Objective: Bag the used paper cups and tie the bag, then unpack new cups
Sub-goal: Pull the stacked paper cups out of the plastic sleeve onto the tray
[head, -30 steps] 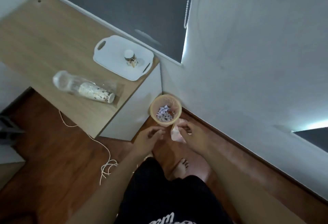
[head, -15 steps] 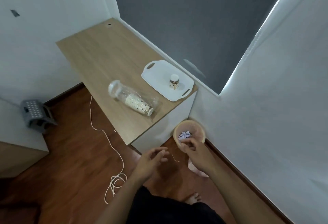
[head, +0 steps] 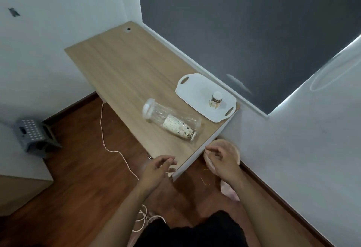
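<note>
A clear plastic sleeve of new paper cups (head: pixel 176 125) lies on its side on the wooden desk (head: pixel 121 66). One patterned cup (head: pixel 215 100) stands upside down on the white tray (head: pixel 193 88). On the floor at the desk's corner stands a peach bin (head: pixel 233 147), partly hidden by my right hand (head: pixel 220 160). That hand's fingertips are pinched on a thin pale string (head: pixel 205 181) that dangles below it. My left hand (head: pixel 158 168) hovers open at the desk's near edge, holding nothing. A pinkish bag (head: pixel 228 191) lies on the floor under my right forearm.
A white cord (head: pixel 109 145) trails across the wooden floor and coils by my legs. A grey step stool (head: pixel 34 134) sits at the left wall. A dark blind covers the window behind the desk; white walls close in the right side.
The view has risen from the bin to the desk. Both hands have come up and away from the bin, and the pinkish bag now lies on the floor.
</note>
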Demonstrator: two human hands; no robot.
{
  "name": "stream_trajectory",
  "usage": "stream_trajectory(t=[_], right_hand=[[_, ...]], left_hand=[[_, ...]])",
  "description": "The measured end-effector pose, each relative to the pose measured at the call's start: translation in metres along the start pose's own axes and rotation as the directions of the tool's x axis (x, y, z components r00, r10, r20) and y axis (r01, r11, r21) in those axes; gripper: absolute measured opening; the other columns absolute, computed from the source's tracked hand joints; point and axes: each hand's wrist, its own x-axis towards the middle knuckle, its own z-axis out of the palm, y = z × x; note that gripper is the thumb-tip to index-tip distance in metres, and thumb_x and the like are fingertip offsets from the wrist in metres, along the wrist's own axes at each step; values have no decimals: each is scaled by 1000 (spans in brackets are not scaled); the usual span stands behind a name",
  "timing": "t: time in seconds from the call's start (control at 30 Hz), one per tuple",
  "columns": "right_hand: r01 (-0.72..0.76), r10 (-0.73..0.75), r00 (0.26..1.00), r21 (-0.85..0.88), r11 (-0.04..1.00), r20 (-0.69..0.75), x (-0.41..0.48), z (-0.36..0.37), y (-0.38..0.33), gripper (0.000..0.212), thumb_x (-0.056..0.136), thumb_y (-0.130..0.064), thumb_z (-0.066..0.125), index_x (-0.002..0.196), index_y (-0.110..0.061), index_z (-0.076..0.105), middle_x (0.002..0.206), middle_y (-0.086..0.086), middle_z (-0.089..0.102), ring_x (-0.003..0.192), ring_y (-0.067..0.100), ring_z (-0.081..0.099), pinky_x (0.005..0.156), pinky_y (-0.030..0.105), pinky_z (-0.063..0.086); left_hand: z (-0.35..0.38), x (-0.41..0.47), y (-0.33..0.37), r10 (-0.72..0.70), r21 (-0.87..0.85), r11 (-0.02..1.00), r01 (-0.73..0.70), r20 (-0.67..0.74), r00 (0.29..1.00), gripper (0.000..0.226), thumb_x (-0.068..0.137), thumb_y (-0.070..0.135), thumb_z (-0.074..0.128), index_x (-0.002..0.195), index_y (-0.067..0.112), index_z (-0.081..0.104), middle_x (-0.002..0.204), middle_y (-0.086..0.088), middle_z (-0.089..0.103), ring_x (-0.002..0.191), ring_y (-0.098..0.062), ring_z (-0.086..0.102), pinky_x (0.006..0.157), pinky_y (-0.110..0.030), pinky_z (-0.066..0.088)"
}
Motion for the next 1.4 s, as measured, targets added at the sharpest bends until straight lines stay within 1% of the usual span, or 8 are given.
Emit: stream_trajectory(t=[0.2,0.4,0.5,0.7,0.8,1.07,1.2,1.4], right_hand=[[-45,45,999,55,998,-11,26,30,-16,24,107,-34,70,130,-28,74,121,-12,76,117,7,72,105,30,58],[-91,92,995,-14,996,49,88,27,-33,29,108,-25,68,136,-19,68,128,-7,72,110,-7,65,83,4,49],[-148,151,984,-38,988,92,126,32,-36,36,106,-29,67,141,-24,63,140,-6,68,126,9,67,99,28,54],[-223,246,960,-164,961,136,168,59,-38,58,106,-37,65,160,-21,48,160,4,58,136,24,61,104,36,50],[-233,251,961,-148,961,118,166,73,-43,55,109,-25,62,162,-18,48,143,2,63,114,25,66,83,32,48],[-265,287,914,-114,957,288,172,125,-42,49,108,-31,61,156,-29,56,161,-3,55,136,14,61,113,33,49],[-359,350,881,-32,933,320,184,155,-52,44,107,-26,62,151,-24,61,150,-4,65,136,13,62,122,35,45],[-444,435,896,201,873,93,198,144,-95,28,111,-26,58,136,-27,70,135,1,74,120,21,73,99,34,56]], left_hand=[[-31,42,16,-84,31,996,84,9,996,21,115,18,61,126,10,77,119,-7,85,87,-15,82,75,-26,52],[-31,91,25,-165,54,984,167,-45,985,21,112,28,67,123,13,78,121,-6,85,93,-19,82,68,-24,53],[-26,113,30,-218,56,973,222,-76,973,19,110,30,71,116,14,80,121,-6,86,96,-23,78,71,-29,54],[-22,166,45,-310,26,950,312,-62,949,25,108,41,71,111,18,79,126,-14,84,100,-22,76,98,-44,62],[-20,192,62,-386,50,921,386,-19,922,48,105,57,72,127,15,74,125,-9,82,108,-24,76,86,-37,57],[-30,278,69,-462,163,871,463,-47,886,80,77,67,95,123,6,70,80,-2,74,54,-11,72,56,-28,59],[-47,317,69,-436,321,847,424,-37,899,84,69,57,103,128,3,77,104,-10,86,86,-21,85,76,-38,71],[-84,341,111,-365,678,703,214,86,927,76,79,50,94,134,16,53,123,-4,75,106,-25,77,77,-34,60]])
